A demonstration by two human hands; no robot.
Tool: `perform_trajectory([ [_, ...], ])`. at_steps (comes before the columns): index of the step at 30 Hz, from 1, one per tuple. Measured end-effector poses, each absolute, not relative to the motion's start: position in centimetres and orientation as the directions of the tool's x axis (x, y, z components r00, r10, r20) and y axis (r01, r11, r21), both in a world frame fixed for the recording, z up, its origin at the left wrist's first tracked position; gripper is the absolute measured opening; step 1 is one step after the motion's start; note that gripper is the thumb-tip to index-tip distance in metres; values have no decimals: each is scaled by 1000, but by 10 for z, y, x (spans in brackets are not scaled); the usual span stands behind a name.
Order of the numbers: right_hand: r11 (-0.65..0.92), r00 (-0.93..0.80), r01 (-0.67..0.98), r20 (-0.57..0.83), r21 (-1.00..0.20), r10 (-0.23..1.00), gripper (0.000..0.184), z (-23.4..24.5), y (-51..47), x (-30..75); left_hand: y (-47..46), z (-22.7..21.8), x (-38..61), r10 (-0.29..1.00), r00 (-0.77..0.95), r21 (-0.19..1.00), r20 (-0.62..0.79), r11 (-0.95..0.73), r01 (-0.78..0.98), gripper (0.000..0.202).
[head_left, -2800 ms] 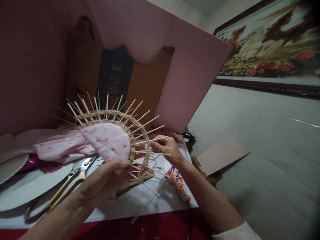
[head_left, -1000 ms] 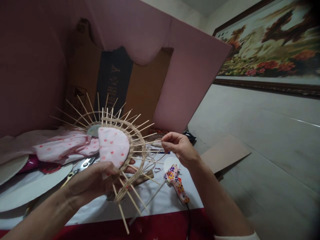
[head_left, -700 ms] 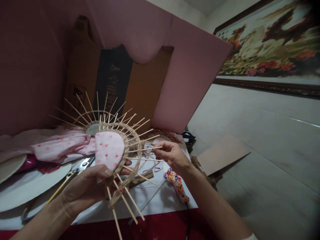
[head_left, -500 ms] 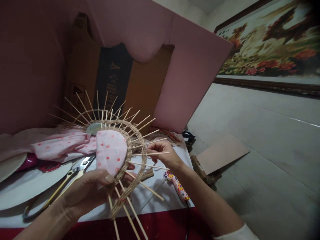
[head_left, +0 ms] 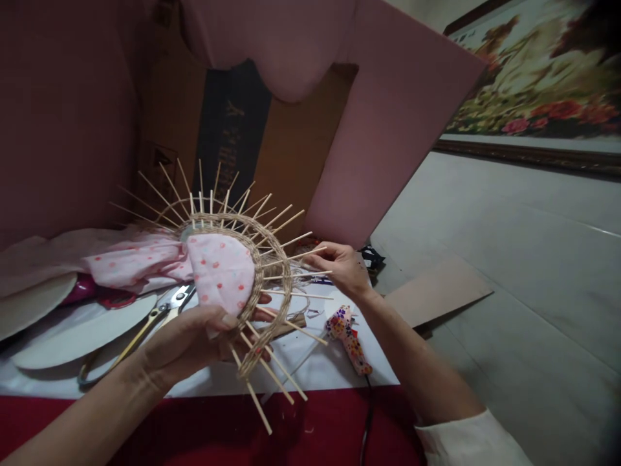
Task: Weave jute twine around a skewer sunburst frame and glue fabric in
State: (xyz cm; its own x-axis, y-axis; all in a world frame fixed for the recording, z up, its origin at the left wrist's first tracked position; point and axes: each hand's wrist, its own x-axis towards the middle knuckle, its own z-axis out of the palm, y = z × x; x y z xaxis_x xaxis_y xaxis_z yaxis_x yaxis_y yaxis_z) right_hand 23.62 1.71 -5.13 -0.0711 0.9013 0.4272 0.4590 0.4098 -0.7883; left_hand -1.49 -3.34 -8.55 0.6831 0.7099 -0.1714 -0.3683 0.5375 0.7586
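My left hand (head_left: pixel 189 346) is closed on the lower edge of a half-round woven twine frame (head_left: pixel 287 285), thumb in front and fingers behind. Thin wooden sticks (head_left: pixel 272 362) fan out from its rim. Pink dotted fabric (head_left: pixel 224 272) covers the inner half-disc. At the right side, my right hand (head_left: pixel 342 265) has thumb and fingers pinched together by the stick ends; whatever lies between the fingertips is too small to make out. Scissors (head_left: pixel 177 303) lie on the white tabletop left of the frame. A flower-patterned glue gun (head_left: pixel 348 340) rests below my right hand.
Loose pink dotted cloth (head_left: pixel 129 259) and white oval boards (head_left: pixel 92 333) lie on the left. Behind stands a large pink board (head_left: pixel 383 129) with a cardboard box (head_left: pixel 305 136). A red surface (head_left: pixel 204 427) runs along the front. A flat panel (head_left: pixel 441 285) leans at the right.
My view has shifted, so most things appear a little higher and farther right. My right hand has risen slightly along the stick ends; my left hand keeps its grip.
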Motion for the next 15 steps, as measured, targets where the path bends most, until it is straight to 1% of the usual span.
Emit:
perform_trajectory([
  [5, 486, -79, 591, 554, -644, 829, 22, -38, 22, 253, -24, -84, -13, 682, 714, 755, -161, 551, -356, 34],
  [7, 500, -94, 589, 560, -635, 823, 22, -36, 26, 258, -20, -82, -11, 684, 718, 761, -131, 533, -369, 36],
  [10, 521, -132, 539, 544, -662, 828, 21, -34, 31, 262, -16, -77, -10, 702, 707, 783, -90, 488, -385, 37],
  [12, 524, -131, 543, 550, -656, 825, 20, -33, 35, 263, -14, -74, -10, 706, 702, 813, -92, 460, -356, 38],
  [15, 514, -84, 590, 586, -622, 806, 20, -30, 38, 264, -13, -71, -9, 711, 693, 847, -119, 437, -303, 39],
])
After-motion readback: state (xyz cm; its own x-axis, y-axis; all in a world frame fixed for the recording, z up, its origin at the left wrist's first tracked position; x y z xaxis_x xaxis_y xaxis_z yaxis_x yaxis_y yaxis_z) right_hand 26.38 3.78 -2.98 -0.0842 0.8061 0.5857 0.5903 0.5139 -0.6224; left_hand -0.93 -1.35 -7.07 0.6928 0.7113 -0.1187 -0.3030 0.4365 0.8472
